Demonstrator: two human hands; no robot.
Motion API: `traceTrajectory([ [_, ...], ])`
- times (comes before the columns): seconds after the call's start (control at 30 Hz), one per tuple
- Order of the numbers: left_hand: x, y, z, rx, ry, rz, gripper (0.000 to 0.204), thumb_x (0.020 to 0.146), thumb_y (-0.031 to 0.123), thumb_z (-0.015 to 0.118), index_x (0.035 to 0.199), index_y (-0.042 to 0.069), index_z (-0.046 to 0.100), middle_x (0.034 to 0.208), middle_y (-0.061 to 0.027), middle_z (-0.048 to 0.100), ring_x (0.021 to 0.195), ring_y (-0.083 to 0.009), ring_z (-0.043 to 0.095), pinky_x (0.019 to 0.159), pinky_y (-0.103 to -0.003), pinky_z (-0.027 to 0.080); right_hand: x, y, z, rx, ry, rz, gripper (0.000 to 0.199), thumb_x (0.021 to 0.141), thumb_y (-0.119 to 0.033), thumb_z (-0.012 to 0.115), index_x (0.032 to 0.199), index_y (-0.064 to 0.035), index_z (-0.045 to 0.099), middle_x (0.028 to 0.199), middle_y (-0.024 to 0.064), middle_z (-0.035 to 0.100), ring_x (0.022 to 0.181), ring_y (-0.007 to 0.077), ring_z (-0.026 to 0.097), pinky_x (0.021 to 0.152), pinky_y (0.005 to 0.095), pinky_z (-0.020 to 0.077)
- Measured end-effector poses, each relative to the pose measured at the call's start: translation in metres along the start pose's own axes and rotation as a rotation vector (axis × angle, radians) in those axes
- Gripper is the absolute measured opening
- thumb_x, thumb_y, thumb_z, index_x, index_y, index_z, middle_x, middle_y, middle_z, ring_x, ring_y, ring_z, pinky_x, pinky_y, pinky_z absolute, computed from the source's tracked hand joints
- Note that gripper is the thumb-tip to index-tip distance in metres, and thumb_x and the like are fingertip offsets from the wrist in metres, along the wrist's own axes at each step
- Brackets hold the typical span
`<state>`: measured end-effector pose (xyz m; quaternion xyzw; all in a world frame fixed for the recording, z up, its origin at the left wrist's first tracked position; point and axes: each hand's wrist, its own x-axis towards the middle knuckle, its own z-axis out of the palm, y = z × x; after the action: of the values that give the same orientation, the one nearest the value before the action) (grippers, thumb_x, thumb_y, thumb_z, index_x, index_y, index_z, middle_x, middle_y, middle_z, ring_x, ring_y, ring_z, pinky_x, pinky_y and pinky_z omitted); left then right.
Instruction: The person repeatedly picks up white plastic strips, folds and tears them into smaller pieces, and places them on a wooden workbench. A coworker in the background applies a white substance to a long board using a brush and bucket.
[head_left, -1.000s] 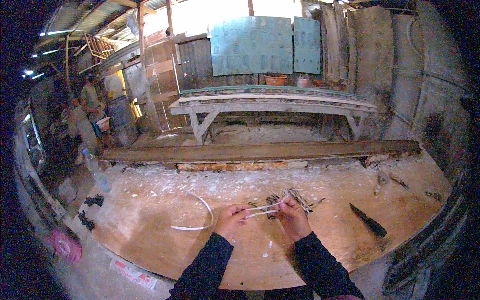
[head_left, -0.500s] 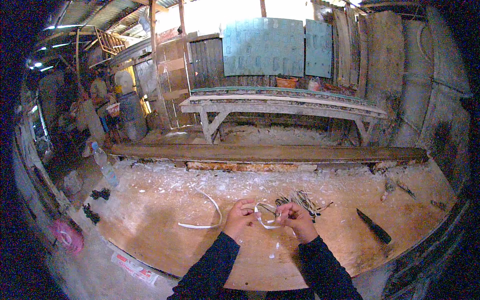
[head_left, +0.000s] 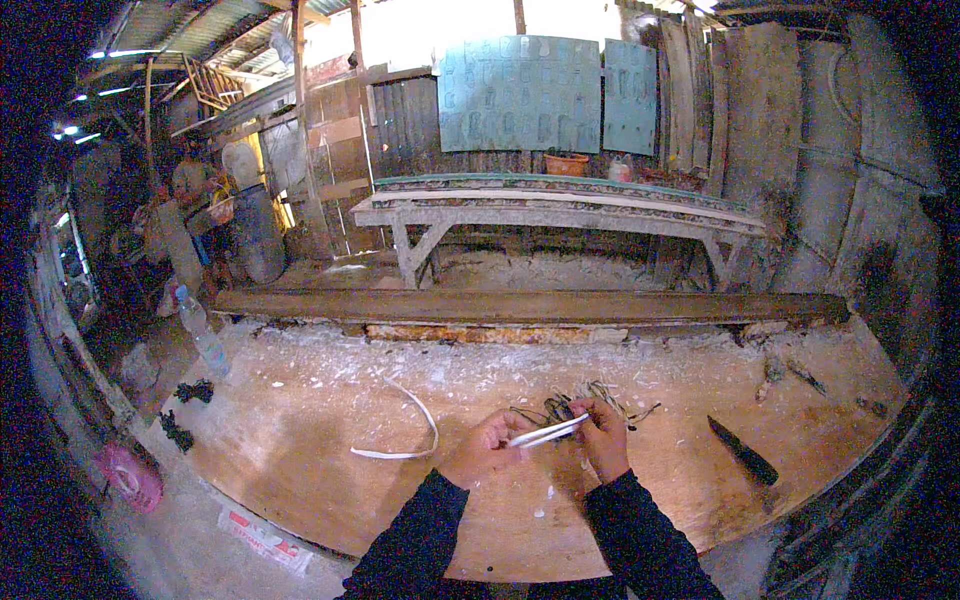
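My left hand and my right hand are close together over a wooden board and both grip a thin pale strip that runs between them. Just beyond my right hand lies a small pile of dark and pale strips. A curved white strip lies on the board to the left of my left hand. Both forearms are in dark sleeves.
A dark knife lies on the board at the right. A long wooden beam borders the far side, with a pale bench behind it. A plastic bottle stands at the left, a pink object lower left.
The strip between my hands, looped half a second ago, is now pulled straight. My hands stay close together over the board.
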<state>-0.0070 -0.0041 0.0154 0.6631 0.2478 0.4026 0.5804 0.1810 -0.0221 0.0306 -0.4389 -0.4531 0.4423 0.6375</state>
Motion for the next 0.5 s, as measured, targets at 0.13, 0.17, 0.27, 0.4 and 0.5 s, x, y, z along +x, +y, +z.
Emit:
traceTrajectory([
  [0.13, 0.007, -0.011, -0.008, 0.147, 0.431, 0.061, 0.017, 0.071, 0.001, 0.059, 0.085, 0.007, 0.051, 0.071, 0.0023, 0.050, 0.060, -0.0044, 0.044, 0.049, -0.018, 0.035, -0.001, 0.007, -0.002, -0.010, -0.005, -0.062, 0.010, 0.078, -0.013, 0.060, 0.084, -0.0043, 0.063, 0.078, 0.0025, 0.054, 0.070, 0.0121, 0.052, 0.066, 0.0225, 0.0426],
  [0.17, 0.006, -0.011, -0.011, 0.148, 0.479, 0.005, 0.015, 0.071, 0.002, 0.059, 0.082, 0.007, 0.052, 0.071, 0.0020, 0.050, 0.060, -0.0049, 0.045, 0.050, -0.019, 0.036, -0.002, 0.009, -0.003, -0.016, -0.017, -0.124, 0.010, 0.076, -0.012, 0.062, 0.082, -0.0045, 0.064, 0.081, 0.0033, 0.054, 0.073, 0.0126, 0.052, 0.068, 0.0227, 0.0426],
  [0.27, 0.001, -0.007, -0.018, 0.132, 0.630, -0.092, 0.012, 0.070, 0.003, 0.061, 0.078, 0.006, 0.053, 0.072, 0.0010, 0.052, 0.061, -0.0068, 0.047, 0.053, -0.021, 0.038, 0.001, 0.015, -0.006, -0.044, -0.069, -0.146, 0.009, 0.071, -0.011, 0.066, 0.076, -0.0042, 0.064, 0.087, 0.0051, 0.053, 0.083, 0.0136, 0.052, 0.073, 0.0248, 0.0417],
  [0.4, 0.004, -0.006, -0.022, 0.179, 0.796, -0.009, 0.011, 0.069, 0.006, 0.063, 0.076, 0.005, 0.055, 0.072, -0.0005, 0.054, 0.064, -0.0105, 0.048, 0.059, -0.024, 0.041, 0.005, 0.017, -0.009, -0.178, -0.331, -0.187, 0.011, 0.069, -0.012, 0.067, 0.077, -0.0045, 0.065, 0.091, 0.0058, 0.053, 0.090, 0.0159, 0.049, 0.078, 0.0282, 0.0398],
  [0.5, 0.007, -0.008, -0.027, 0.270, 0.807, 0.047, 0.011, 0.068, 0.007, 0.063, 0.077, 0.004, 0.057, 0.072, -0.0010, 0.054, 0.066, -0.0116, 0.049, 0.061, -0.025, 0.041, -0.003, 0.010, -0.007, -0.041, -0.533, -0.079, 0.015, 0.072, -0.017, 0.065, 0.079, -0.0038, 0.065, 0.094, 0.0070, 0.052, 0.091, 0.0174, 0.049, 0.080, 0.0298, 0.0381],
])
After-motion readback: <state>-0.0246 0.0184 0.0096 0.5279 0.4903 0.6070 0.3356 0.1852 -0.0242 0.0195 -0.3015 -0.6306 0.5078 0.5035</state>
